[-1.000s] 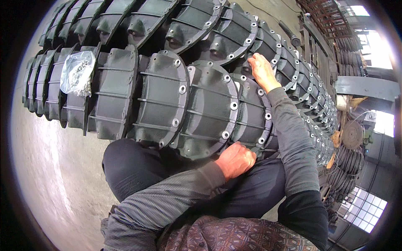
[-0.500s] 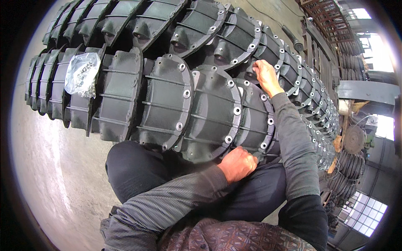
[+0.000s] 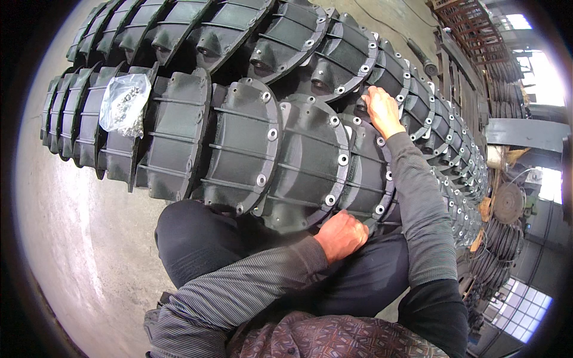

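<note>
Left hand [image 3: 343, 235] still curled beside front-row casting [image 3: 365, 173], right hand [image 3: 383, 112] still at back-row casting [image 3: 389, 70], can't tell either grip's pinch

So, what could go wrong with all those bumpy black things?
The clear bag of little metal pieces rests on a curved, ribbed casing, so it might slide off and spill on the floor. The right hand is bare and up against the far row of casings, so its fingers could get scraped or pinched. The left hand is bare too, beside the near row, so a slip might bump its knuckles.
</note>
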Motion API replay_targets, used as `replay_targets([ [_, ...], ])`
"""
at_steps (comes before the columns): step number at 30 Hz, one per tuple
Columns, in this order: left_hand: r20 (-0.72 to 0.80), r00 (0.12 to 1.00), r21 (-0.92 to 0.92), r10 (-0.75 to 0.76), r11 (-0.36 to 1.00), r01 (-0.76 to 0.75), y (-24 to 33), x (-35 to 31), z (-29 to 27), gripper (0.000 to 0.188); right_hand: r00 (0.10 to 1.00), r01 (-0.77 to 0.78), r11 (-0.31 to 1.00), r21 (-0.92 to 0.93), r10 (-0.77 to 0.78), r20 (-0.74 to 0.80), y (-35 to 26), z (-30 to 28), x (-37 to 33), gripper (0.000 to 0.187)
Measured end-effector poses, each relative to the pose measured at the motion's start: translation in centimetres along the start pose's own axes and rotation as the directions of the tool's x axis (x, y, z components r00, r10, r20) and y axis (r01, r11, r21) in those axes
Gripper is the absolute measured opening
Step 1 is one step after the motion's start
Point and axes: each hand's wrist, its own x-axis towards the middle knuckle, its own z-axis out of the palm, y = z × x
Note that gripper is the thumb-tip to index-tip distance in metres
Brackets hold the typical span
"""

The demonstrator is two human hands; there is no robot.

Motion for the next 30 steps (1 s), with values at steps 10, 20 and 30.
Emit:
replay_targets([
  [10, -0.021, 1.0, 0.05, 0.015, 0.999, -0.014, 0.3, -0.1, -0.2, 0.014, 0.996, 0.062, 0.987, 0.147, -0.072, 0.062, 0.7, -0.7, -0.5, 0.01],
  [20, -0.032, 0.999, 0.159, 0.024, 0.987, -0.019, 0.4, -0.1, -1.0, 0.013, 0.976, -0.216, 0.96, 0.178, 0.219, 0.002, -0.1, -0.8, 0.0, 0.02],
  [30, -0.025, 1.0, 0.013, -0.011, 1.0, 0.012, 0.2, 0.1, -0.6, 0.016, 0.999, -0.035, 0.995, 0.098, 0.032, 0.039, -0.1, -0.6, -0.2, 0.016],
])
